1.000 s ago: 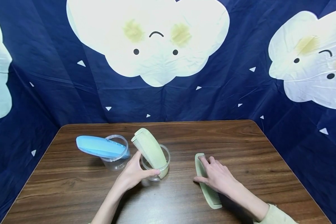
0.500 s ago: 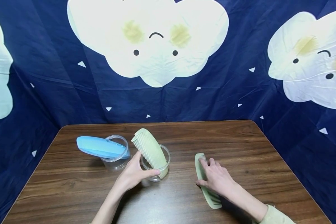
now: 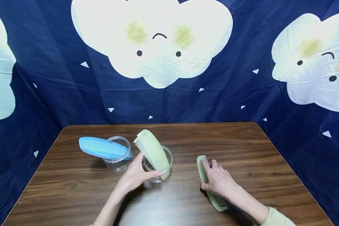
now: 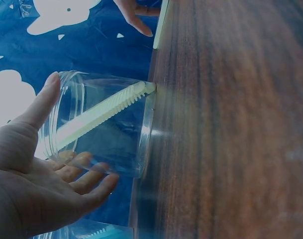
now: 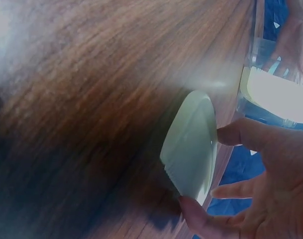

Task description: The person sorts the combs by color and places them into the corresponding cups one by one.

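Note:
My left hand (image 3: pixel 134 175) holds a clear plastic cup (image 4: pixel 116 134) near its rim, thumb on one side and fingers on the other. Out of this cup leans a pale green comb (image 3: pixel 153 150), its teeth facing left; a second edge shows behind it in the head view. On the right, another pale green comb (image 3: pixel 202 172) lies on the table. My right hand (image 3: pixel 220 179) is over it and pinches it, with the thumb at one long edge and a fingertip at the other in the right wrist view. The hand hides its middle part.
Left of the held cup stands a second clear cup (image 3: pixel 117 166). Blue combs (image 3: pixel 101 147) lean far out of it to the left. The wooden table (image 3: pixel 73 188) ends at a dark blue cloth (image 3: pixel 82 100) with white clouds.
My right thumb has moved in against the comb on the table, and that comb's near end has shifted slightly right. The left hand stays on the cup.

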Demonstrator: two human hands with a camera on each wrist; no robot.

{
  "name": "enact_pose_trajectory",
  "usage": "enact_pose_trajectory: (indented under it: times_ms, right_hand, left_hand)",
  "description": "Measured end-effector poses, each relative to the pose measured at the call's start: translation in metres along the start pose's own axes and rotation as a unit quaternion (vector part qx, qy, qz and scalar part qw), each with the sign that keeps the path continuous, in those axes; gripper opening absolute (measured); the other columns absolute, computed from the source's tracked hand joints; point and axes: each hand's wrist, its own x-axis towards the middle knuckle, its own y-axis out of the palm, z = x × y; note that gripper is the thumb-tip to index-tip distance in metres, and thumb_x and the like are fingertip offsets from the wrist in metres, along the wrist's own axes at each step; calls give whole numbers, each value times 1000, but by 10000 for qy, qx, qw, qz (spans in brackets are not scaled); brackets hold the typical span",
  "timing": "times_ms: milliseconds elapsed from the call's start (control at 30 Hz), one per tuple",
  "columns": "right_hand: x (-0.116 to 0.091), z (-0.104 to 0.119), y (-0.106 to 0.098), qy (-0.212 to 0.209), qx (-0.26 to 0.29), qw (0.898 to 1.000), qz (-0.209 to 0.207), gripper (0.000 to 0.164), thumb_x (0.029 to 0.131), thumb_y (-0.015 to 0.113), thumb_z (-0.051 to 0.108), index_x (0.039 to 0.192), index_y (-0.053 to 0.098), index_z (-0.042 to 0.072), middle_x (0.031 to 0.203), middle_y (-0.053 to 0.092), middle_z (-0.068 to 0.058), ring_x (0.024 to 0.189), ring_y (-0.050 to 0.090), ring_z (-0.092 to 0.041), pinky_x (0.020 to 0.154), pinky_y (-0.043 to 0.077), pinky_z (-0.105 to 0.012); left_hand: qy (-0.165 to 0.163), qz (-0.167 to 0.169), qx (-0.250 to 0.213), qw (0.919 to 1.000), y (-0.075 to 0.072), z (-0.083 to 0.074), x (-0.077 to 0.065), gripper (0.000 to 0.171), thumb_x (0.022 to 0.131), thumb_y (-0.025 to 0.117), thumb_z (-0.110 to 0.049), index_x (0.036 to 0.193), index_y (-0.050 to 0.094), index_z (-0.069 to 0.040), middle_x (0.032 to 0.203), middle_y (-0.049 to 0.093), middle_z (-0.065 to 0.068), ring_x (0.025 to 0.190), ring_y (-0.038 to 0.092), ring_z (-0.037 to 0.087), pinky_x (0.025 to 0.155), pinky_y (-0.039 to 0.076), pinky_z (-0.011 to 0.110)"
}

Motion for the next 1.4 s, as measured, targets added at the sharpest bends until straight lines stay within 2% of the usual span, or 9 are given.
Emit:
enact_pose_trajectory:
  times_ms: [267, 567, 833, 1167, 1400]
  right_hand:
    - [4, -2, -7, 37, -49, 9995, 300, 98, 66, 92, 29, 149, 46, 8, 100, 55, -19, 79, 56, -30, 58, 50, -44]
    - [8, -2, -16, 135, -65, 9986, 512, 104, 65, 93, 35, 152, 44, 5, 101, 59, -19, 82, 55, -27, 62, 51, -45]
    - [13, -1, -22, 182, 101, 9994, 266, 105, 62, 90, 33, 151, 45, 2, 112, 60, -22, 86, 58, -29, 63, 52, -45]
    - [24, 3, -34, 148, 491, 9987, -72, 102, 62, 84, 27, 153, 41, 7, 104, 57, -13, 83, 58, -25, 59, 49, -39]
    - [32, 9, -45, 61, 777, 9963, -372, 104, 64, 81, 28, 156, 37, 6, 112, 57, -14, 86, 59, -24, 60, 48, -37]
  left_hand:
    - [-28, -5, 40, 10000, 0, -1, 0, 97, 71, 92, -50, 150, 45, -18, 155, 51, 8, 148, 42, 30, 120, 35, 57]
    - [89, -26, -22, 10000, 0, 0, 1, 93, 70, 93, -48, 147, 48, -19, 149, 55, 7, 146, 45, 29, 120, 36, 56]
    - [138, -11, -84, 9999, 1, 1, 1, 96, 70, 94, -46, 149, 46, -20, 152, 54, 6, 146, 44, 29, 120, 36, 56]
    - [26, -27, 3, 10000, 1, 0, -1, 98, 70, 93, -48, 149, 45, -18, 153, 52, 7, 148, 43, 30, 120, 35, 56]
    - [12, -49, 26, 10000, 1, 0, -1, 99, 69, 94, -47, 150, 45, -16, 153, 52, 8, 147, 44, 31, 120, 36, 56]
